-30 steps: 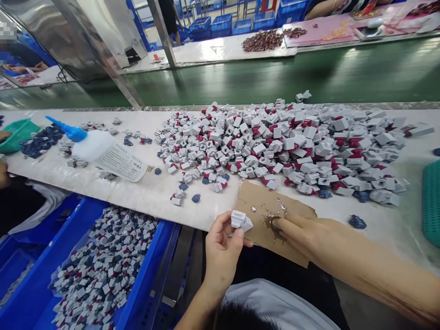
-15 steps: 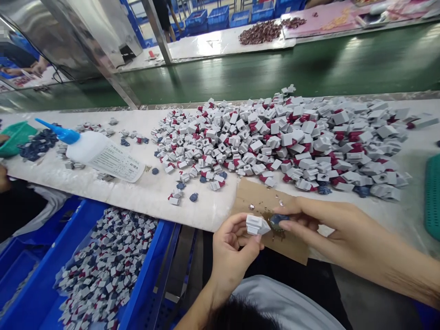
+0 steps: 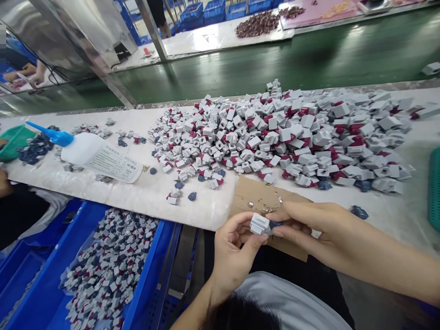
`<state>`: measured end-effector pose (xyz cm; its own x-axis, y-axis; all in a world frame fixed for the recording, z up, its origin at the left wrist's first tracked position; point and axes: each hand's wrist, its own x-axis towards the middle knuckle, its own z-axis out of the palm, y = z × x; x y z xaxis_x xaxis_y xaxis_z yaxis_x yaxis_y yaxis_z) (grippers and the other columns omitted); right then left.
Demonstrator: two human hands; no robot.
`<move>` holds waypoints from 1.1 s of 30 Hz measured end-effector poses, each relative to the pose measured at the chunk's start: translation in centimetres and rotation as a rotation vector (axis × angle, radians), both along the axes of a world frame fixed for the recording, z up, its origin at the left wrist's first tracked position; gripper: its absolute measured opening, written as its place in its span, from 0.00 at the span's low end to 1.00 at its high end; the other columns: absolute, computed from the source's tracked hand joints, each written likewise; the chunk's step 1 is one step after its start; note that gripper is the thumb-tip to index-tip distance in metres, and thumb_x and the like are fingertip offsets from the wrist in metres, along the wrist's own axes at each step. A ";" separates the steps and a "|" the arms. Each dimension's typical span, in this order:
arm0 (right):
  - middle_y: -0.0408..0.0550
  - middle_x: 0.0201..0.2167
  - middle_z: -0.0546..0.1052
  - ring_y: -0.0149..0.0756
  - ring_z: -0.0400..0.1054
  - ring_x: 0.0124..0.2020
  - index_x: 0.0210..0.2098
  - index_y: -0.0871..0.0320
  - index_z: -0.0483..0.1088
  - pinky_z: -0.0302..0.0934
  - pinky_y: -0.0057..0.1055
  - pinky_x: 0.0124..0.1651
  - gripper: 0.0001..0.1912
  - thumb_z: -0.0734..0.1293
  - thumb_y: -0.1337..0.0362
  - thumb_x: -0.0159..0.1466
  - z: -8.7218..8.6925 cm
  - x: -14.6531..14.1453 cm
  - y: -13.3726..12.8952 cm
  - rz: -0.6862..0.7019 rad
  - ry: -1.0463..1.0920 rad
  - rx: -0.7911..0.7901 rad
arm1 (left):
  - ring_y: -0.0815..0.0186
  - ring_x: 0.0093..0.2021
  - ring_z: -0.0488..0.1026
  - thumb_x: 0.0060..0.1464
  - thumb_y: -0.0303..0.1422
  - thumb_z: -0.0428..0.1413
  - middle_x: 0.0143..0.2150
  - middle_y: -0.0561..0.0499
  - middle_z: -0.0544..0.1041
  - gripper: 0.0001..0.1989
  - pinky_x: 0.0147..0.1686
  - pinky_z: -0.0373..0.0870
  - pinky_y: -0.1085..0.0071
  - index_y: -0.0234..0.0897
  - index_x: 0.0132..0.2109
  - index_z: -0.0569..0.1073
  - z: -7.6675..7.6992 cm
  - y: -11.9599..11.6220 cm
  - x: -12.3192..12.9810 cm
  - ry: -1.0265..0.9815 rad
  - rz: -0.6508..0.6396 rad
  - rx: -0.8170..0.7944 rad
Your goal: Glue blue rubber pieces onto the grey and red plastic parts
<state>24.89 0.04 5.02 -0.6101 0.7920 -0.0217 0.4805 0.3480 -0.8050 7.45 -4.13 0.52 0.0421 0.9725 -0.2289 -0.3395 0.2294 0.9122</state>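
Between thumb and fingers, my left hand (image 3: 237, 247) holds a light grey plastic part (image 3: 259, 224) with stepped, block-like sides. My right hand (image 3: 302, 220) pinches a small dark blue part (image 3: 274, 225) against the grey part's right end. The fingertips partly cover where the two meet. Below and behind the hands lies a piece of brown cardboard (image 3: 244, 197) with shiny wet drops (image 3: 266, 208) on it. A large heap of grey and dark red parts (image 3: 275, 133) spreads over the white table just beyond.
A white glue bottle (image 3: 103, 156) with a blue nozzle lies at left. A blue bin (image 3: 137, 284) of assembled parts stands below the table. Green baskets flank the table, one at right (image 3: 433, 188). A green conveyor belt (image 3: 220, 68) runs behind. Another person's arm (image 3: 4, 183) shows at left.
My right hand has moved left, bringing the dark blue part against the grey part. A dark blue piece now shows on the table right of the hand. A grey part has appeared on the belt.
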 end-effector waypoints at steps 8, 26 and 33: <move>0.43 0.23 0.72 0.27 0.64 0.22 0.34 0.59 0.71 0.56 0.22 0.24 0.14 0.63 0.54 0.67 -0.5 0.0 0.9 -0.022 0.181 -0.286 | 0.67 0.32 0.77 0.46 0.39 0.67 0.33 0.50 0.78 0.18 0.32 0.76 0.72 0.35 0.40 0.71 -0.2 0.3 0.4 -0.122 -0.071 -0.103; 0.52 0.22 0.76 0.39 0.73 0.28 0.24 0.59 0.69 0.69 0.33 0.35 0.41 0.54 0.26 0.56 0.3 -6.8 2.0 -0.431 0.609 -0.740 | 0.57 0.37 0.69 0.64 0.50 0.37 0.30 0.46 0.71 0.26 0.45 0.66 0.62 0.39 0.35 0.72 0.1 1.9 2.4 0.392 -0.032 0.382; 0.49 0.20 0.74 0.36 0.72 0.26 0.23 0.58 0.65 0.68 0.31 0.34 0.40 0.51 0.26 0.58 -0.8 -7.4 1.2 -0.467 0.699 -0.557 | 0.58 0.44 0.73 0.66 0.49 0.37 0.39 0.45 0.78 0.28 0.47 0.68 0.65 0.40 0.42 0.77 0.0 1.7 2.6 0.430 0.005 0.401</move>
